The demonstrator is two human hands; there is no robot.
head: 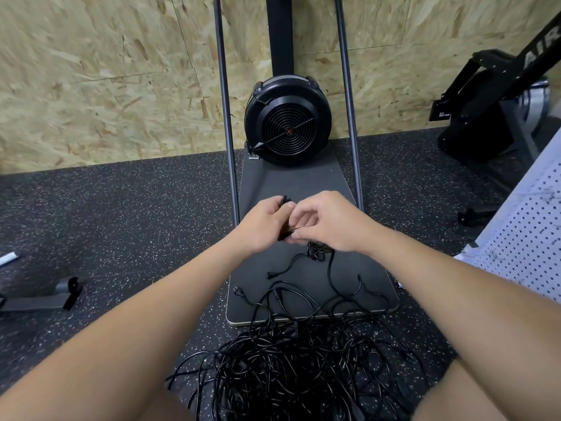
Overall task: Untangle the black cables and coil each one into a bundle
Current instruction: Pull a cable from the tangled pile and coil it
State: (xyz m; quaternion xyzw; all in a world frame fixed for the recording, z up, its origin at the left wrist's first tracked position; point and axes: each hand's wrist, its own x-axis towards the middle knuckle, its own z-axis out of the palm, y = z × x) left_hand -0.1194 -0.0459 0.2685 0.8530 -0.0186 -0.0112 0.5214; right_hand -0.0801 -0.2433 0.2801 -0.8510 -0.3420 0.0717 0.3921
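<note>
Over the platform's (303, 183) middle, the left hand (262, 224) has its grip round a small upright cable bundle (283, 235), while the right hand (328, 221) pinches its loose end; the tangled cables (288, 366) lie nearer, across the platform's near edge onto the floor (121, 223).

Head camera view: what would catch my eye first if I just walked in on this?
Probably the big tangled heap of black cables on the speckled floor at the bottom, spilling onto a dark platform. Above it, the left hand and right hand meet over a small cable bundle. Behind them, a round black fan housing stands against the chipboard wall.
</note>
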